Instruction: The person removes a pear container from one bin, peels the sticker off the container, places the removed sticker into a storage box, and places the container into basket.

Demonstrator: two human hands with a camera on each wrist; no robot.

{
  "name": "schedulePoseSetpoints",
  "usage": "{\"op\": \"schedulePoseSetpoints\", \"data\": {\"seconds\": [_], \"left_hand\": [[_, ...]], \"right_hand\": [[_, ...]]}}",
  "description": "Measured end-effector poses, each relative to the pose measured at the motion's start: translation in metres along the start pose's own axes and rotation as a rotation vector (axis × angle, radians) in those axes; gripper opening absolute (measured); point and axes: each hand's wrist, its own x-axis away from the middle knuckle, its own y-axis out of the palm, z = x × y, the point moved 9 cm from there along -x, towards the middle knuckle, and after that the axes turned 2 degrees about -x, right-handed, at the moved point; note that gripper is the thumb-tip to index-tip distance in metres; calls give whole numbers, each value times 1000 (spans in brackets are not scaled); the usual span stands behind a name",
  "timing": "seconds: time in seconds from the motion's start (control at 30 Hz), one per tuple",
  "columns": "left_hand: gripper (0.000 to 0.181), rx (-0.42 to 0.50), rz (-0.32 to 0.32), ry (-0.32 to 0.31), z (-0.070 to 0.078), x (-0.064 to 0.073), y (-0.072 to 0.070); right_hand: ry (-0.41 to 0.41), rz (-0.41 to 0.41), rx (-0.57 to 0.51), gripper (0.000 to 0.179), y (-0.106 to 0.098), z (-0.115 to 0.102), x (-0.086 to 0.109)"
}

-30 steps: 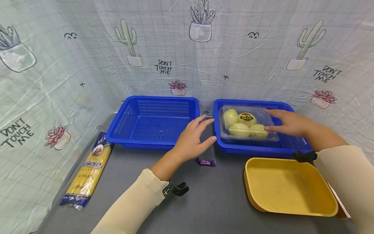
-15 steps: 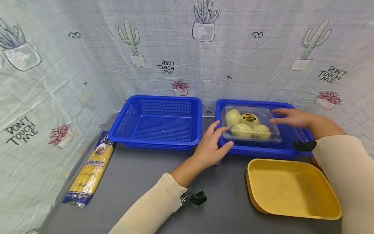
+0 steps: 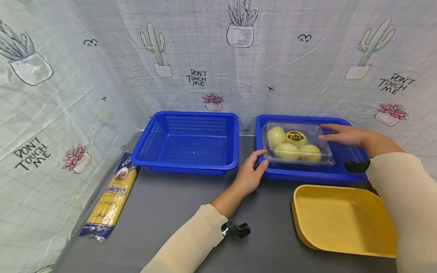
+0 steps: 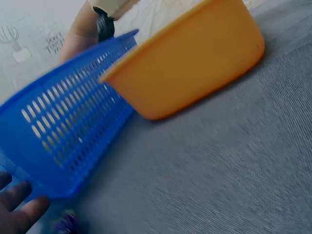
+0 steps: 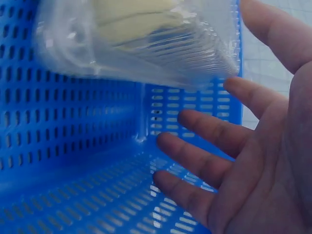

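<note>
A clear plastic clamshell box (image 3: 299,143) with several pale yellow-green round fruits inside lies in the right blue basket (image 3: 341,176), at its left end. My left hand (image 3: 249,174) is at this basket's front left corner, thumb and index fingertips by the rim and the box's near left corner; contact is unclear. In the left wrist view, its fingers (image 4: 17,197) show beside the basket's end. My right hand (image 3: 348,136) reaches over the basket to the box's right end. Its fingers spread out beside the box in the right wrist view, gripping nothing.
A second blue basket (image 3: 187,167) stands to the left. A pasta packet (image 3: 110,193) lies along the left side. A yellow tub (image 3: 341,220) sits in front of the right basket. Behind my left hand, a purple-wrapped candy (image 4: 67,223) is mostly hidden.
My left hand has moved right, from between the baskets to the right basket's corner, covering the candy. My right hand stays by the box's right end. The view has shifted slightly.
</note>
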Motion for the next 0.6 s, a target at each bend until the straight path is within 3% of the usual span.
{"op": "schedulePoseSetpoints", "data": {"seconds": [0.1, 0.23, 0.43, 0.6], "left_hand": [[43, 36, -32, -5, -3, -3, 3], [45, 16, -49, -2, -1, -6, 4], [45, 0, -83, -13, -1, -4, 7], [46, -6, -75, -12, -4, 1, 8]], "right_hand": [[-14, 6, -5, 86, -4, 0, -7], [-21, -13, -26, 85, -4, 4, -16], [-6, -33, -90, 89, 8, 12, -22], [1, -45, -180, 93, 22, 17, -24]]}}
